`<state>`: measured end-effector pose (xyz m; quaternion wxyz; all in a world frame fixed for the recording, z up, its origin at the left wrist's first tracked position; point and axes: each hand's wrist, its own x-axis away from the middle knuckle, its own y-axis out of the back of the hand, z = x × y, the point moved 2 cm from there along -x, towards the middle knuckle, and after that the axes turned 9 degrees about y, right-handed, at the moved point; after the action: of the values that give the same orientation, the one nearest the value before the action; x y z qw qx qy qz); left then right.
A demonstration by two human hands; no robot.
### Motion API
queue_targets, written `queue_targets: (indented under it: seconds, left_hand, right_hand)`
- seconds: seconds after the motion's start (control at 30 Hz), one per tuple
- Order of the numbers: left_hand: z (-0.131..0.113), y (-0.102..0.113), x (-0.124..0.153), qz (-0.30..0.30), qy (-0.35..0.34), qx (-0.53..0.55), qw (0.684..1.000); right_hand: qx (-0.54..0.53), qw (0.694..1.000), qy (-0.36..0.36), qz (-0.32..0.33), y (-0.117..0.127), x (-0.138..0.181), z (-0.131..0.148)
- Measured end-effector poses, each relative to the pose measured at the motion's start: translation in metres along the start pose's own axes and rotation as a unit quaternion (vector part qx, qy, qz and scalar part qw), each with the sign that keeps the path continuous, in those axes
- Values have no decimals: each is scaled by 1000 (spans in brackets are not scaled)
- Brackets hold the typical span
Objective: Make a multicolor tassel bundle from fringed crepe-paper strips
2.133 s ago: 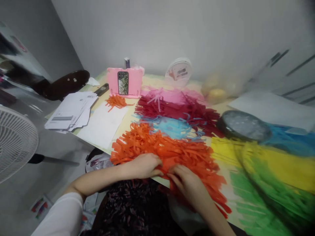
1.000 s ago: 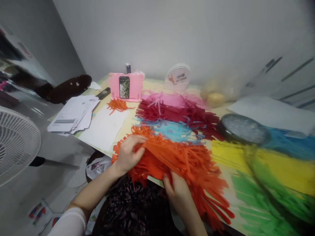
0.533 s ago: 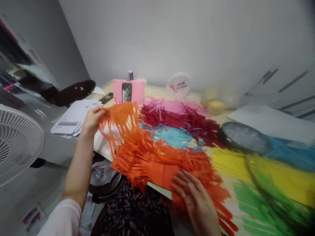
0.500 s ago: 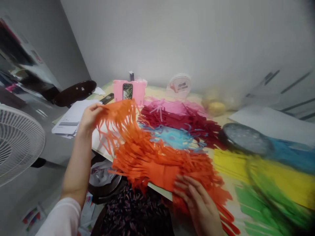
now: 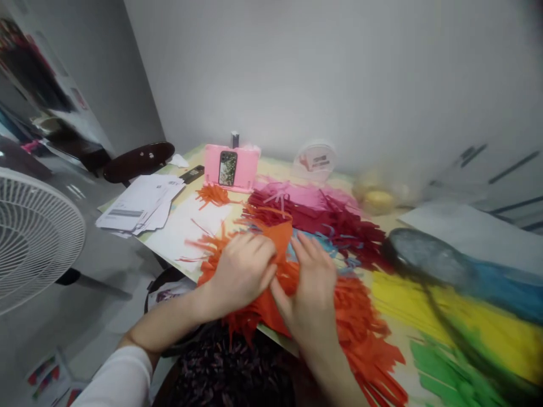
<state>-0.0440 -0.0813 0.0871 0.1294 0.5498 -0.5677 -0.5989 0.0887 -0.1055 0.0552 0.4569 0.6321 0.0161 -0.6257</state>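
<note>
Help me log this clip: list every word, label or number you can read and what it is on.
Nothing reads clearly.
Printed sheets: dark bar and lines of print, too blurred.
Round white sign: reddish marks, too blurred.
Phone in the pink stand: nothing legible.

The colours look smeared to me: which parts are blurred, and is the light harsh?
Head view: yellow paper, green paper and the dark round object at right are smeared; the left hand, right hand and orange paper are slightly soft; the pink phone stand is sharper. Head view: soft, even light, no glare; edges bow.
</note>
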Motion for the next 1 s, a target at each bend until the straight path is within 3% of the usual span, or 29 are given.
queue_targets:
  seconds: [0.1, 0.23, 0.4, 0.5, 0.6, 0.77, 0.9, 1.0]
  left_hand:
    - [1, -2, 7, 15, -17, -1, 1000]
    - [20, -5, -2, 70, 23, 115, 991]
    - [35, -11, -23, 175, 75, 324, 927]
    - [36, -9, -33, 208, 84, 376, 899]
    - [37, -5, -40, 207, 83, 395, 891]
    - [42, 1, -47, 211, 80, 440, 869]
    - [43, 6, -49, 222, 48, 480, 847]
    - [45, 8, -50, 242, 39, 493, 835]
  right_hand:
    - [5, 1000, 12, 8, -5, 2, -18]
    - [13, 998, -4, 63, 22, 3, -40]
    - [-50, 988, -60, 131, 59, -15, -58]
    - [-102, 970, -120, 187, 65, -24, -67]
    - [-140, 952, -154, 224, 65, -29, -73]
    - [-202, 926, -221, 229, 67, -30, -76]
    - [-269, 902, -289, 176, 66, -22, -85]
    - [-303, 893, -298, 149, 63, -12, -93]
